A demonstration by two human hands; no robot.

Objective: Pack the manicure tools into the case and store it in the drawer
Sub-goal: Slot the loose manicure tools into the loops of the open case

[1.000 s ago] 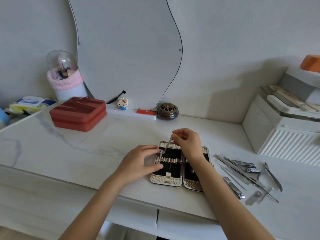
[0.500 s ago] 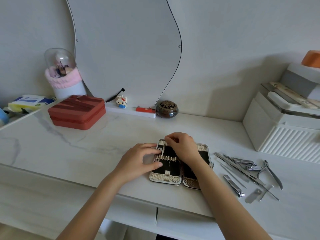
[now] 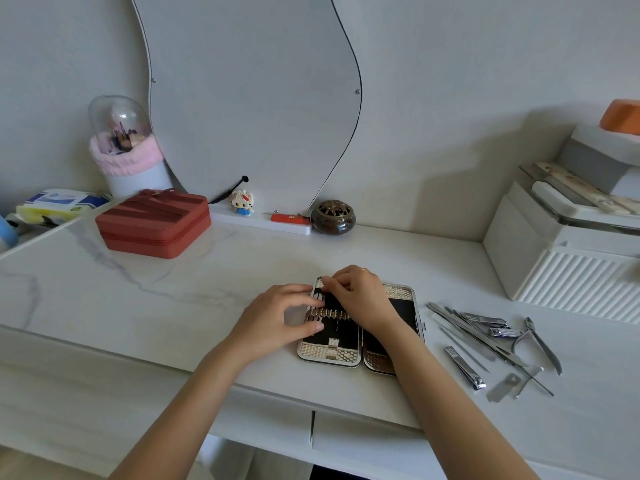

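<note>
The manicure case lies open on the white marble table, black lining up, with a gold strip of loops across its left half. My left hand rests on the case's left edge, fingertips at the loops. My right hand reaches over the case and pinches a thin metal tool at the top left corner; most of the tool is hidden under my fingers. Loose steel tools lie to the right of the case, among them a nail clipper and nippers. The drawer fronts below the table edge are closed.
A red zipped box stands at the back left before a wavy mirror. A small figurine and a dark round pot sit on the mirror's base. White organiser boxes stand at the right.
My right hand has lowered the thin tool from a raised tilt down flat into the case's left half. My left hand has stayed on the case edge.
</note>
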